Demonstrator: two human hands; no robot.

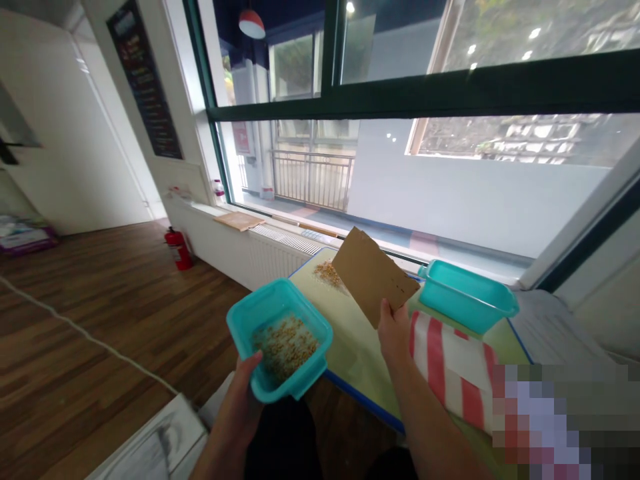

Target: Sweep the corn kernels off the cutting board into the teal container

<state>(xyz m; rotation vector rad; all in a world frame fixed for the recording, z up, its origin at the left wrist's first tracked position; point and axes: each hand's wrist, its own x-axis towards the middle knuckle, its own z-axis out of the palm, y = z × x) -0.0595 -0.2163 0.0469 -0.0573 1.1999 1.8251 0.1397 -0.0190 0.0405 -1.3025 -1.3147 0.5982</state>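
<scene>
My left hand [243, 402] grips the near corner of a teal plastic tub [278, 337] and holds it off the table's left edge; tan grains cover its bottom. My right hand [393, 331] pinches the lower edge of a brown cardboard sheet [373, 275], which stands tilted over the pale green table [350, 333]. A small heap of the same grains [329, 273] lies on the table just left of the cardboard's far end.
A second teal tub [467, 295] sits at the table's far right, beside a red-and-white striped cloth [453, 363]. A window and radiator run behind the table. A red fire extinguisher [177, 248] stands on the wood floor at left.
</scene>
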